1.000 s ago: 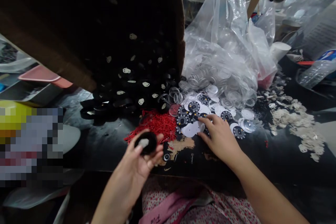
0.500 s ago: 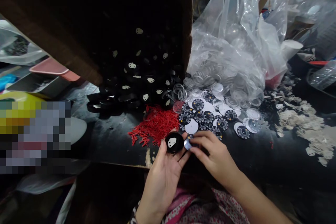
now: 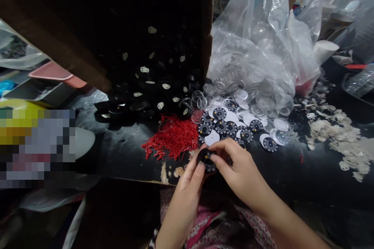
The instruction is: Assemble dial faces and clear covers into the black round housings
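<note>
Black dial [image 3: 210,166] sits between right hand [image 3: 239,167], pinching its edge, and left hand [image 3: 187,189], clasping black case [image 3: 201,155].

Upper limbs: two bare human hands, left hand [image 3: 190,182] and right hand [image 3: 241,171], with slender, tapering fingers [image 3: 224,144]; a smooth, rounded nail is visible on the left thumb [image 3: 200,166]. Right forearm [image 3: 282,210]: bare up to the picture edge, narrowing toward the wrist. Left forearm [image 3: 173,230]: bare, bordered at the lower edge by a dark sleeve edge [image 3: 153,238] with whitish patterning. Torso covering: soft printed garment [image 3: 257,225], pale ground, small pink-to-red spots distributed closely across the folds. Central section: plain pink band [image 3: 204,223], creased, adjoining a darker, shadowed area. Garment type: cannot be determined.
</note>
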Tool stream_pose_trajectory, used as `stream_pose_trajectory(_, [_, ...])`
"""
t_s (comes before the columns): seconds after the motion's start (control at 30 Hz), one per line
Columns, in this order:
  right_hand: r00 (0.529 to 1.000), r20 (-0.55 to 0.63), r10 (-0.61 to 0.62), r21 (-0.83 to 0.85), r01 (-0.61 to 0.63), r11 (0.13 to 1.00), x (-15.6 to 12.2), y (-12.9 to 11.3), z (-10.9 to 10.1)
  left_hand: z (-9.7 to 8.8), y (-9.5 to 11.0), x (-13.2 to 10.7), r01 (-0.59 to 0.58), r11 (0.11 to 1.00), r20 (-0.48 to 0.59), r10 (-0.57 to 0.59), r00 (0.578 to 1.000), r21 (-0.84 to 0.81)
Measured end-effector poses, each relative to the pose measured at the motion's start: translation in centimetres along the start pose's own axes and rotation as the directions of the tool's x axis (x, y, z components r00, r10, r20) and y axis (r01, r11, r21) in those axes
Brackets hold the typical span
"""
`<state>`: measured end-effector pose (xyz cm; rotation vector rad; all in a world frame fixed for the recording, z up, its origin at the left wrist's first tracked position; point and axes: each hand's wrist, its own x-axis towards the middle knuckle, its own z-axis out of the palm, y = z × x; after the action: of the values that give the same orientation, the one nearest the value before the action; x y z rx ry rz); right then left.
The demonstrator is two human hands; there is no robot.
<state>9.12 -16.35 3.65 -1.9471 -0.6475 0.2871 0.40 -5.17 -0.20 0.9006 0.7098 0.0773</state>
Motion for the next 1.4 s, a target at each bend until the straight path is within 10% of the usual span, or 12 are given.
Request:
stream_pose_trajectory(0.3, [0.981,0.045,0.189,-0.069,-0.186,0.980,-0.4,0.5,-0.4,-0.9,-0.3,0.3,-0.045,0.997,0.180,0.035,0.983,0.055])
stream_pose_trajectory(0.6, [0.951,0.271,0.148,-0.207,-0.092,0.974,-1.1,-0.1,0.6,-4.6,0.5,-1.2,-0.104,0.943,0.025,0.102,0.995,0.316])
stream_pose_trajectory(0.9, [0.950,0.309,-0.040,-0.727,0.263,0.635,3.2,-0.5,5.5,-6.2,1.8,-1.3,-0.099,0.992,-0.173,0.085,0.981,-0.078])
stream_pose_trajectory(1.4, [0.953,0.168,-0.252,-0.374,0.298,0.878,0.6,-0.8,2.5,-3.1,3.0,-0.6,-0.159,0.971,-0.088,0.145,0.985,-0.177])
